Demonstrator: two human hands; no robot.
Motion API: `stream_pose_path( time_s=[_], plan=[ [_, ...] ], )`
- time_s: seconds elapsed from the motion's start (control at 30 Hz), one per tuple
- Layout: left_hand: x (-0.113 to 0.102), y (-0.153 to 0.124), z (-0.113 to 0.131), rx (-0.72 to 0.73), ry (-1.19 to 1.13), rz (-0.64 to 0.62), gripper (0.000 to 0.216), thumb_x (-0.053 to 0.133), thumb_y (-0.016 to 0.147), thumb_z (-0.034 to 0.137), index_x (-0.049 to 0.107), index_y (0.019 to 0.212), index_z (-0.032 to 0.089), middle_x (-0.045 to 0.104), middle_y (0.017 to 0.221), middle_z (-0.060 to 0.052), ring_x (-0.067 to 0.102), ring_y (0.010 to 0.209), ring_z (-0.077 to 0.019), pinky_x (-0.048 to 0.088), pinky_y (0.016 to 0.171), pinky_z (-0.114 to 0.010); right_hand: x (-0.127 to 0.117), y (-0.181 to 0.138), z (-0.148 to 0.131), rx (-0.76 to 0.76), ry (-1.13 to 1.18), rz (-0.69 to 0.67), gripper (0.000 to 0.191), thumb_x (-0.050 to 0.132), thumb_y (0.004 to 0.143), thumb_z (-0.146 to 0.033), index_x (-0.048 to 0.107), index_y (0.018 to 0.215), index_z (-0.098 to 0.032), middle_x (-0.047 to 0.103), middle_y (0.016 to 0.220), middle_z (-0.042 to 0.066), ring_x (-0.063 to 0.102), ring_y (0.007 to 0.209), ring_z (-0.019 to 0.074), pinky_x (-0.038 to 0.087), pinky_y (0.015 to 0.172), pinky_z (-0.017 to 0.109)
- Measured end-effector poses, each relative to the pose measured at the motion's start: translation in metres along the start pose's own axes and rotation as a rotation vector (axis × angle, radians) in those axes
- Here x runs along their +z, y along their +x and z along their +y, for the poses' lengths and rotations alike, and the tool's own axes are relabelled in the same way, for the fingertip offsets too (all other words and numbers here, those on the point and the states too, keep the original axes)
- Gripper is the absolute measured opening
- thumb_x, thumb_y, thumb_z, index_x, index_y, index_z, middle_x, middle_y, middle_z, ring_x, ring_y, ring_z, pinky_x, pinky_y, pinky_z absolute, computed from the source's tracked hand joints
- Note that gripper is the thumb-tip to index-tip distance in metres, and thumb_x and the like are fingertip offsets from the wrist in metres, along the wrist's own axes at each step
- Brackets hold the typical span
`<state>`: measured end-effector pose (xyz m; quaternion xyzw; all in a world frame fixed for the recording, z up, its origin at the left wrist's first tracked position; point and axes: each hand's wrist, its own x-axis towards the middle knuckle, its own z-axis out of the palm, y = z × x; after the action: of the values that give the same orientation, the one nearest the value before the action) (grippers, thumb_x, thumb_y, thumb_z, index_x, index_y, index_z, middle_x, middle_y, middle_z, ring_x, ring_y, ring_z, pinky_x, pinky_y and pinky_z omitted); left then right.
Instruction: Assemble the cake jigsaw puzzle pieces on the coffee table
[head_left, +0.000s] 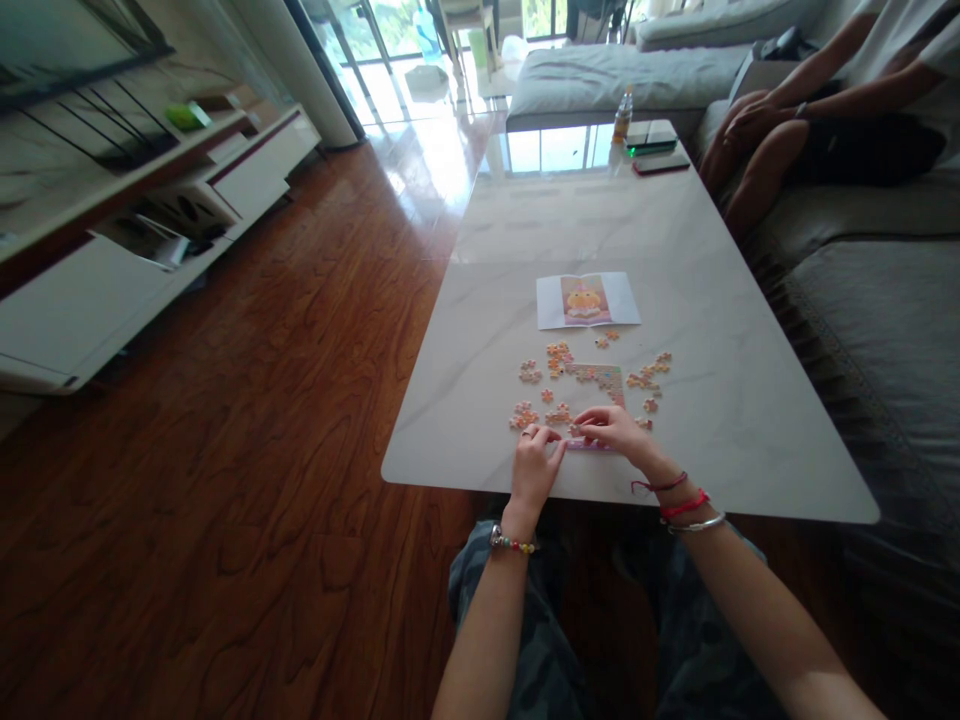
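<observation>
Near the front edge of a white marble table [712, 300], both my hands rest on a partly joined jigsaw puzzle [600, 385]. My left hand [534, 462] has its fingers curled and pressing at the puzzle's lower left edge. My right hand [616, 428] pinches at the same strip of joined pieces, fingers together. Loose pink and orange puzzle pieces [525, 413] lie scattered round the joined part. A printed reference picture [587, 300] lies flat just beyond them.
Another person [795, 120] sits on the grey sofa [885, 300] at the far right. A bottle [622, 115] and phones [660, 162] stand at the table's far end. A wooden floor [262, 400] and a low white TV cabinet [112, 280] lie to the left.
</observation>
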<state>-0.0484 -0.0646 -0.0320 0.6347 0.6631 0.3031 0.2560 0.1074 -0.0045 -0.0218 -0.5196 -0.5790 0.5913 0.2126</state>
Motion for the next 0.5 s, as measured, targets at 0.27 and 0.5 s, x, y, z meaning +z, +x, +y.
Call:
stream_pose_path(
  time_s=[0.27,0.5],
  plan=[
    [-0.034,0.004,-0.035,-0.282,0.065,0.411,0.012,0.05,0.073,0.02,0.058,0.082,0.018,0.054,0.085,-0.006,0.052,0.083,-0.0174,0.042,0.078,-0.034,0.036,0.024,-0.016,-0.322,-0.506,-0.052,0.015,0.056,0.068,-0.013,0.067,0.075,-0.019,0.067,0.073,0.004,0.061,0.066,0.0147,0.045,0.06,0.022],
    [-0.045,0.017,-0.041,-0.255,0.1,0.285,0.015,0.052,0.072,0.02,0.06,0.084,0.018,0.054,0.084,-0.005,0.054,0.081,-0.0174,0.043,0.078,-0.033,0.041,0.026,-0.018,-0.419,-0.796,0.135,0.017,0.054,0.073,-0.016,0.062,0.088,-0.019,0.065,0.082,0.007,0.059,0.074,0.0167,0.042,0.063,0.024]
  ],
)
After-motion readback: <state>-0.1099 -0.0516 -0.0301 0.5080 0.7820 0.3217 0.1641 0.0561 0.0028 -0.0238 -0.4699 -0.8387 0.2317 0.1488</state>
